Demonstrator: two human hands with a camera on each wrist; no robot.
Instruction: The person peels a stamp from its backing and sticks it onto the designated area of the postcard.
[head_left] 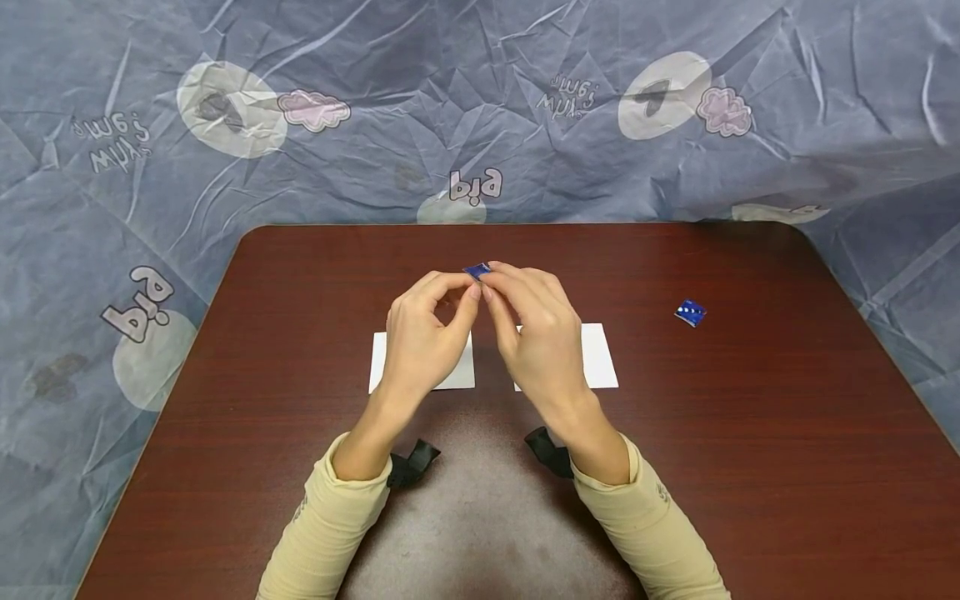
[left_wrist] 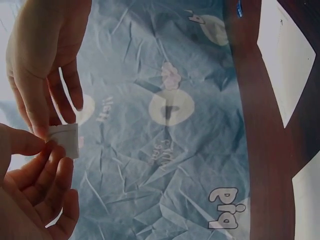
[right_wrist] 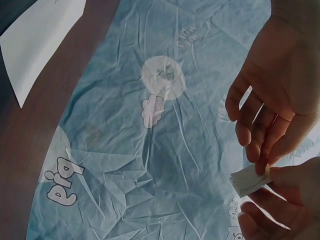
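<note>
Both hands meet above the table, fingertips close together at a small square sachet [head_left: 477,271]. It is blue in the head view; both wrist views show the pale back of the sachet [left_wrist: 70,142] with a serrated edge. My left hand [head_left: 425,333] pinches one side between thumb and fingers. Its other side is pinched by my right hand [head_left: 542,333]. Fingertips cover part of the sachet [right_wrist: 248,181]. A second blue sachet [head_left: 691,312], with light marks on it, lies on the table to the right.
Under the hands, a white sheet [head_left: 459,367] lies left and another white sheet [head_left: 600,358] right on the dark red-brown table [head_left: 225,400]. Black wrist mounts [head_left: 415,463] stick out inward from the sleeves. A printed blue-grey cloth [head_left: 480,100] hangs behind the table.
</note>
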